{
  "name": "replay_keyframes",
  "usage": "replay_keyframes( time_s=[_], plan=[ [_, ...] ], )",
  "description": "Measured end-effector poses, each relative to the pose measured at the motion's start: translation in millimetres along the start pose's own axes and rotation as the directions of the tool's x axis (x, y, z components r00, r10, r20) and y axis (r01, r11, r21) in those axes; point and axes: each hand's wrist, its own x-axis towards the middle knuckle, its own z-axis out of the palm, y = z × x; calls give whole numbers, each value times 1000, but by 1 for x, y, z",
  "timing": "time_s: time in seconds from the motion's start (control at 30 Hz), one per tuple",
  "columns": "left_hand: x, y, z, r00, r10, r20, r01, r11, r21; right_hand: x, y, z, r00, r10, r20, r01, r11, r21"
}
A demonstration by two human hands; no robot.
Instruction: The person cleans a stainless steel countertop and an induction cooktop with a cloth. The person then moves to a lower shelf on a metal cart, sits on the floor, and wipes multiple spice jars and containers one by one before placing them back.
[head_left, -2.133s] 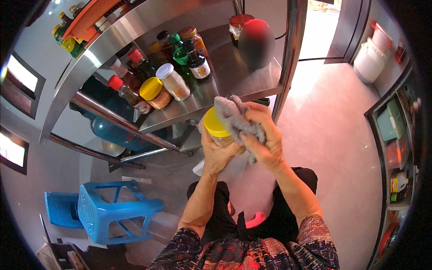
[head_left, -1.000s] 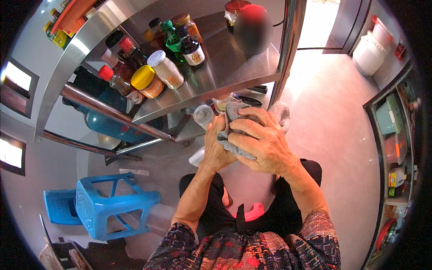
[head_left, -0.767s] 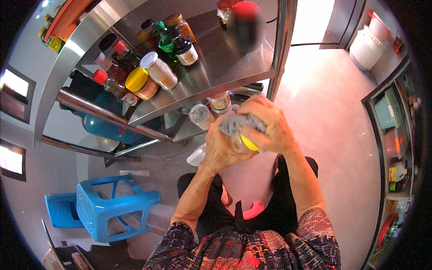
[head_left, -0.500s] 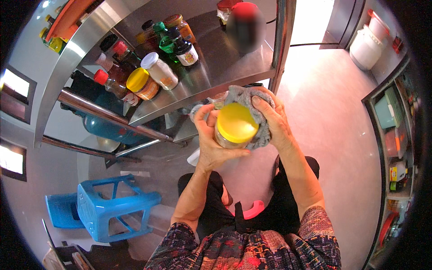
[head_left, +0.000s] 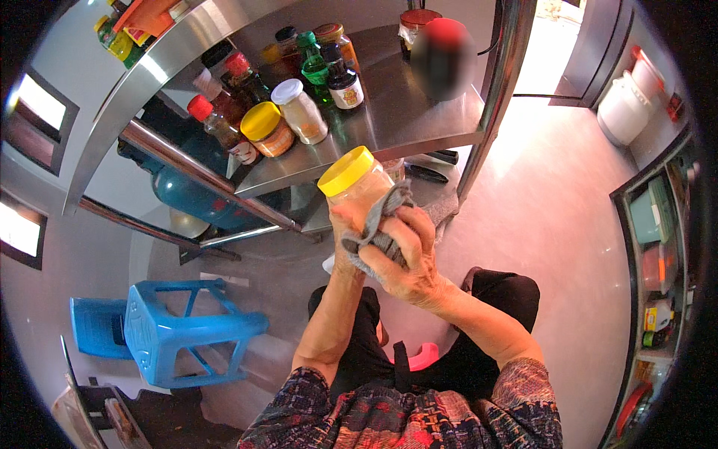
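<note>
A clear jar with a yellow lid (head_left: 357, 179) is tilted between my hands, just in front of the steel shelf's edge. My left hand (head_left: 345, 243) is wrapped round the jar's side, and much of its fingers is hidden behind the jar and cloth. Bunched in my right hand (head_left: 415, 258) is a grey cloth (head_left: 383, 238), pressed by curled fingers against the jar's lower body. What is inside the jar is hard to make out.
On the steel shelf (head_left: 419, 123) stand several bottles, a white-lidded jar (head_left: 303, 116), a yellow-lidded jar (head_left: 268, 133) and a red-capped container (head_left: 443, 60). Blue plastic stools (head_left: 161, 329) stand at left. A white bucket (head_left: 624, 108) and a low stocked cabinet (head_left: 658, 299) line the right.
The jar has tipped, its lid moving up and left. My right hand and the cloth have come down and left, from the jar's far right side to its lower body.
</note>
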Motion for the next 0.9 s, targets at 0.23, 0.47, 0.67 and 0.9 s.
replay_keyframes(
  time_s=[0.23,0.47,0.67,0.9],
  plan=[
    [5,3,20,966,233,-114,-198,947,252,4,8,12,923,371,-97,-331,899,286],
    [-3,-8,40,951,216,-221,-144,942,302,26,15,16,397,906,150,-579,120,807],
    [0,-14,35,938,297,-177,-226,914,337,13,42,36,231,863,449,-293,-378,878],
    [6,6,21,932,328,-153,-250,890,381,27,68,-9,769,637,-58,-639,765,-74]
  ],
)
